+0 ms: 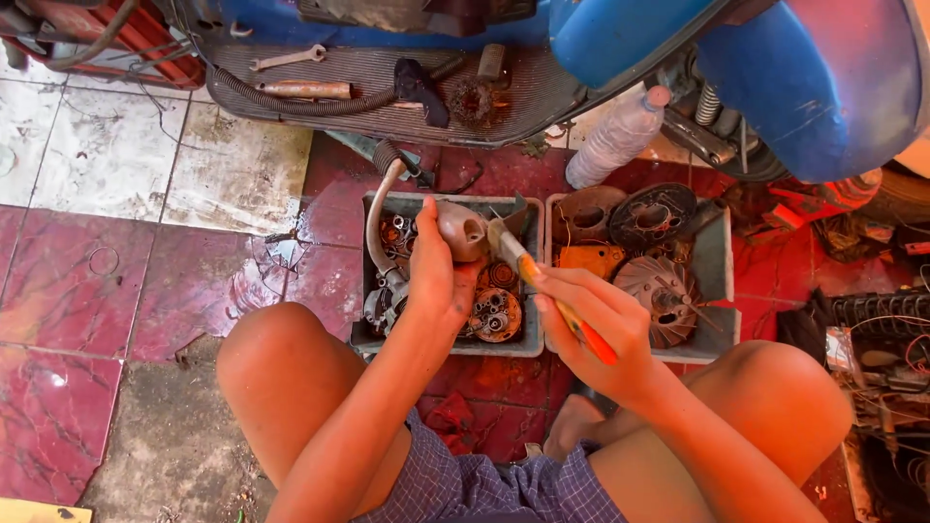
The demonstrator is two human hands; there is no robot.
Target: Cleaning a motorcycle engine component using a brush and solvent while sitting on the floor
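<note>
My left hand (434, 276) grips a grimy curved metal engine part (463, 230) with a round opening, held above the left grey tray (446, 346). My right hand (599, 324) holds a paintbrush with an orange handle (552, 295); its bristle tip touches the metal part's right side. Both hands hover between my bare knees over the two trays. A bent metal pipe (376, 218) rises from the left tray beside my left hand.
The left tray holds clutch-like rusty parts (496, 312). The right grey tray (719, 261) holds a finned fan wheel (659, 291), a dark round cover (651, 215) and an orange piece. A plastic bottle (617, 136) stands behind. A blue scooter's floorboard (387, 87) carries a wrench (287, 59). Wires clutter the right.
</note>
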